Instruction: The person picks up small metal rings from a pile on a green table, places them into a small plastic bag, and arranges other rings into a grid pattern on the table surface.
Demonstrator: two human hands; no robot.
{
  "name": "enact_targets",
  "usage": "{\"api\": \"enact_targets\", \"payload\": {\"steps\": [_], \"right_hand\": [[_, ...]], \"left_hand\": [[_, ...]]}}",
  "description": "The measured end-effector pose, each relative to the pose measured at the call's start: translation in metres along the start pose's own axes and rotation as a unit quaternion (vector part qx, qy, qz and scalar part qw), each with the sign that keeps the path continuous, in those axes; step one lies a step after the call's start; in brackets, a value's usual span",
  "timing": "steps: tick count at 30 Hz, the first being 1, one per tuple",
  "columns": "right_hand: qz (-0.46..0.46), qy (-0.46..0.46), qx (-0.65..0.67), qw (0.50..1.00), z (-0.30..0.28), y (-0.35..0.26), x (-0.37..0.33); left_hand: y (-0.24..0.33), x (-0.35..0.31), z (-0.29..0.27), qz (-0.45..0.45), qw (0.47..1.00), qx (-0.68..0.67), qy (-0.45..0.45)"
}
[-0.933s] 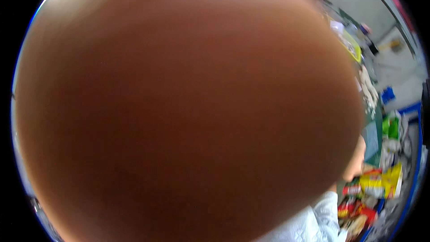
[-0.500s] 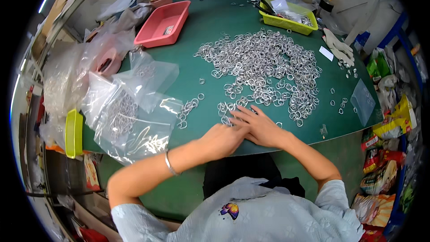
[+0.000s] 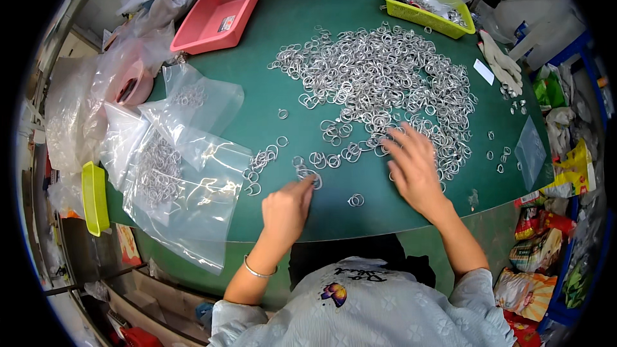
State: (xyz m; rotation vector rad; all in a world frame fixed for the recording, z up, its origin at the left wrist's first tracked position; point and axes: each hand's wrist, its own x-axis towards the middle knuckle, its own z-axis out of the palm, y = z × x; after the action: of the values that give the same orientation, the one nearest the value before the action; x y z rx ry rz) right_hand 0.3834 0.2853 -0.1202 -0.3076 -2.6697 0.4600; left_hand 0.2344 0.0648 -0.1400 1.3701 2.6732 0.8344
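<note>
Table point(image 3: 295, 13): green, near edge bowing across in front of the person's lap. To the left, clear bag point(image 3: 205, 180) hangs past that edge, more rings visible inside. To the right, pale sheet point(image 3: 530, 151) by the table's border; glove point(image 3: 500, 64) and white card point(image 3: 483, 71) farther up that side. Far side: pink tub point(image 3: 205, 44) left, yellow basket point(image 3: 424, 18) right.

Room to move: a green lane runs from beside the tub down between bag and pile, one lone ring in it. Second stretch between the hands and the near edge, with a small cluster of rings partway, between the wrists.

Rings point(image 3: 385, 83): silver, main pile spread across the table's middle, ahead of both hands, more to the right. A broken row trails from the pile's lower left toward left hand point(image 3: 287, 212). Another group lies between that hand and the bag.

Hands apart. Left: fingers bunched, index tip at a ring at the row's near end; cannot tell whether it is pinched. Right hand point(image 3: 414, 170): fingers spread, slightly blurred, at the pile's lower edge, nothing seen gripped; contact with rings under the fingertips unclear.
</note>
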Motion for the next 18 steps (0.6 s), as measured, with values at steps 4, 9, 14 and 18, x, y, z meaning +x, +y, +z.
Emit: {"api": "enact_targets", "payload": {"steps": [4,9,14,18], "right_hand": [[-0.081,-0.122,0.025,0.989,0.012,-0.018,0.016],[-0.026,-0.086,-0.060,0.994,0.011,-0.006,0.001],[0.032,-0.006,-0.024,0.999,0.010,-0.007,-0.003],[-0.052,-0.057,0.009,0.997,0.023,-0.025,0.021]], "left_hand": [[-0.008,0.007,-0.015,-0.160,0.986,0.033,0.030],[0.002,-0.015,-0.025,-0.183,0.979,-0.073,0.051],[0.038,-0.036,-0.017,-0.168,0.913,-0.359,-0.095],[0.046,-0.051,-0.002,-0.252,0.712,-0.605,-0.251]]}}
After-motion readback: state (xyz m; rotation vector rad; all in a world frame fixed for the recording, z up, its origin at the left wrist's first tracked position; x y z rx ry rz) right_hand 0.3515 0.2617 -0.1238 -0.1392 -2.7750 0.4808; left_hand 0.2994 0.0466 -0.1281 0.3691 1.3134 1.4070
